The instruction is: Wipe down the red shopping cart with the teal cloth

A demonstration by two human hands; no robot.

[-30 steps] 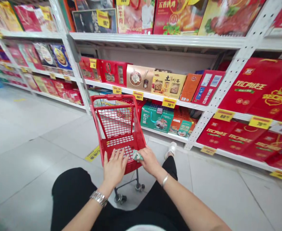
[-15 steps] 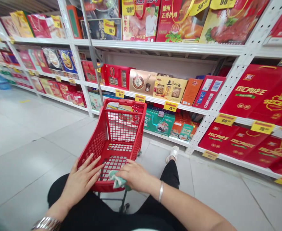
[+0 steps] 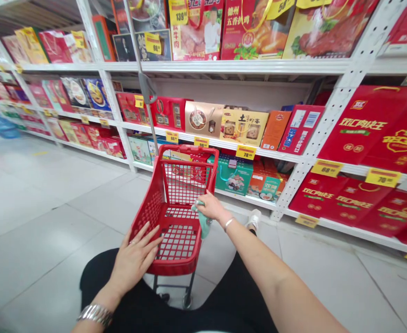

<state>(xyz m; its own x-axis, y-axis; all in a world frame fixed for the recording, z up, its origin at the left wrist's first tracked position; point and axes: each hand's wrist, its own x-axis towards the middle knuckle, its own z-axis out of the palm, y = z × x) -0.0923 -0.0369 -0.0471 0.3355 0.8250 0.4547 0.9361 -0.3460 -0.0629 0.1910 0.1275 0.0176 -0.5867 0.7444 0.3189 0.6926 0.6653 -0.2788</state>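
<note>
Two bare hands are at a small red plastic shopping cart, which stands on a wire frame with small casters just ahead of the person's black trousers. The left hand is released, its fingers spread and lying flat against the near left side of the mesh basket, with a silver link watch on that wrist. The right hand, wearing a thin silver bangle, is raised to the cart's far right wall and grasps a crumpled pale green cloth. The cloth hangs down from the fingers along the inside of that wall and touches the red mesh, though the grip on it looks fairly loose and is partly hidden.

A white perforated steel shelving unit runs beside the cart, stacked with boxed food gifts. A teal gift box sits just beyond the cart's far rim, and large red gift boxes fill the right end. Yellow price tags line the shelf edges, and pale floor tiles spread beneath everything.
</note>
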